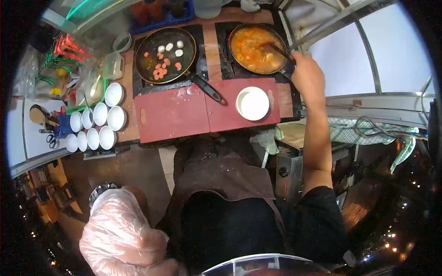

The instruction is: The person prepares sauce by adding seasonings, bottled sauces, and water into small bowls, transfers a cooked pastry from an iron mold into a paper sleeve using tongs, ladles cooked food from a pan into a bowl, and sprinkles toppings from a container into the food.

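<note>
At the far right burner my right hand [306, 71] is closed around a dark-handled utensil [281, 51]. Its other end dips into orange-red soup, so I cannot tell its kind. The soup, with chunky pieces, fills a frying pan [231, 51]. Low on the left and close to the camera, my left hand [126, 234] wears a clear plastic glove. Its fingers look curled, with a dark object [102, 188] showing at its far side; I cannot make out what that is. A white bowl [252, 104] stands on the red cutting board [172, 115] in front of the pans.
Another frying pan [142, 69] holds sliced sausage pieces and white balls on the left burner. Several white bowls [107, 138] stand at the counter's left end, beside a green tray and plastic containers [113, 66]. Glass panels [345, 55] border the right side.
</note>
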Demonstrator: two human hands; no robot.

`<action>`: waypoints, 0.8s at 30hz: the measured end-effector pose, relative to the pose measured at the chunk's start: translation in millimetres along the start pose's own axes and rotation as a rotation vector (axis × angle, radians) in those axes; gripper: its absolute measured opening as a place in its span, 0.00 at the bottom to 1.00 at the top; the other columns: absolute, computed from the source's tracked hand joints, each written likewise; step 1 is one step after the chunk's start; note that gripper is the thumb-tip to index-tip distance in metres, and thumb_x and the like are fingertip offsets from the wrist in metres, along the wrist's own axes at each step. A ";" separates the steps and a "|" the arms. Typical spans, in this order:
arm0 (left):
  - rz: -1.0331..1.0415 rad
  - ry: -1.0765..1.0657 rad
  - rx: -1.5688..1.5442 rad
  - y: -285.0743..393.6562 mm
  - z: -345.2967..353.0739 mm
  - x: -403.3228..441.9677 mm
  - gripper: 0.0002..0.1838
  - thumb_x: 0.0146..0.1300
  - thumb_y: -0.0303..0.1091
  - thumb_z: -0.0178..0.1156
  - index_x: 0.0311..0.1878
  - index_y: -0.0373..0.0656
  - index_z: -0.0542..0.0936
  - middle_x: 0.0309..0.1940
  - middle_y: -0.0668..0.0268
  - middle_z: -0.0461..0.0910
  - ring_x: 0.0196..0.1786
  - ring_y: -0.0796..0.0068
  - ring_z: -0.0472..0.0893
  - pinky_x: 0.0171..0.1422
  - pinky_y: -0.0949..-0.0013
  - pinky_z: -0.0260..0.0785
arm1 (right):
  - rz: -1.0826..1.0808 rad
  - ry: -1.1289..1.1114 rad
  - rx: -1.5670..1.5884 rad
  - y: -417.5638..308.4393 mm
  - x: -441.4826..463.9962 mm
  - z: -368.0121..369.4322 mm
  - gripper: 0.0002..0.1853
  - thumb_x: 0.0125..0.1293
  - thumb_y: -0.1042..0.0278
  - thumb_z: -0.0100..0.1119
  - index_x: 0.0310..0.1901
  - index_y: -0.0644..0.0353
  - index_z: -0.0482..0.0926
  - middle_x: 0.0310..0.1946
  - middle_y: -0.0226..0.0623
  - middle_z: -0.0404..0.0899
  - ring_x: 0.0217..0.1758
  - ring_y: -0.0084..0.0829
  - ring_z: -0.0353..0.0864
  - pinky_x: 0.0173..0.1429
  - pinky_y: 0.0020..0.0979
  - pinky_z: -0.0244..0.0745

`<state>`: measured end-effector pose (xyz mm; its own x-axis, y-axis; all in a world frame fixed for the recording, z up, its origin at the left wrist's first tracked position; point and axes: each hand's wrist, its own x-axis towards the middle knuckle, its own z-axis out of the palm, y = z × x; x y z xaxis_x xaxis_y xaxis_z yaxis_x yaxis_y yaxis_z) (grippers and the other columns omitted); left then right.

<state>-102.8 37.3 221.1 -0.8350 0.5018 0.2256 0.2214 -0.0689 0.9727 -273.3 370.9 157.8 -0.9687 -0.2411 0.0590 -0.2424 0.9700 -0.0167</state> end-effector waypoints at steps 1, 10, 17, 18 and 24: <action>-0.018 0.000 -0.005 -2.6 4.0 -1.3 0.12 0.73 0.37 0.60 0.35 0.41 0.83 0.28 0.63 0.81 0.26 0.67 0.79 0.32 0.66 0.72 | -0.072 0.089 0.026 -1.4 1.5 9.2 0.17 0.65 0.81 0.51 0.53 0.59 0.81 0.46 0.53 0.83 0.50 0.55 0.84 0.54 0.53 0.79; -0.237 0.442 0.178 8.0 -7.1 -97.0 0.13 0.73 0.38 0.61 0.36 0.40 0.85 0.28 0.62 0.82 0.26 0.65 0.80 0.32 0.65 0.73 | -0.003 0.108 0.266 72.2 -28.8 76.3 0.23 0.63 0.86 0.46 0.59 0.68 0.77 0.55 0.60 0.81 0.61 0.59 0.78 0.66 0.48 0.71; -0.815 0.227 0.721 -145.2 31.5 -152.3 0.26 0.69 0.41 0.63 0.65 0.40 0.72 0.38 0.45 0.84 0.41 0.42 0.84 0.45 0.49 0.78 | -0.061 0.136 0.171 73.9 -28.1 104.0 0.23 0.64 0.84 0.49 0.61 0.65 0.76 0.51 0.56 0.81 0.58 0.59 0.78 0.64 0.46 0.73; -0.663 0.286 0.730 -151.5 32.9 -163.8 0.25 0.69 0.41 0.63 0.64 0.41 0.72 0.38 0.47 0.84 0.41 0.42 0.84 0.44 0.48 0.78 | -0.040 0.091 0.160 69.8 -26.7 96.8 0.23 0.64 0.83 0.50 0.62 0.64 0.76 0.51 0.55 0.81 0.58 0.59 0.79 0.63 0.46 0.74; -0.497 0.426 0.968 -106.2 -42.1 -250.9 0.21 0.69 0.43 0.64 0.60 0.44 0.78 0.38 0.53 0.86 0.33 0.53 0.86 0.34 0.53 0.79 | 0.055 -0.027 0.110 56.2 -27.3 91.5 0.22 0.66 0.80 0.56 0.62 0.63 0.76 0.52 0.55 0.82 0.58 0.58 0.80 0.61 0.48 0.74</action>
<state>61.9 -117.5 63.5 -0.9985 -0.0537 0.0098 -0.0393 0.8320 0.5534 -265.3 429.2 63.9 -0.9814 -0.1900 0.0278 -0.1920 0.9729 -0.1286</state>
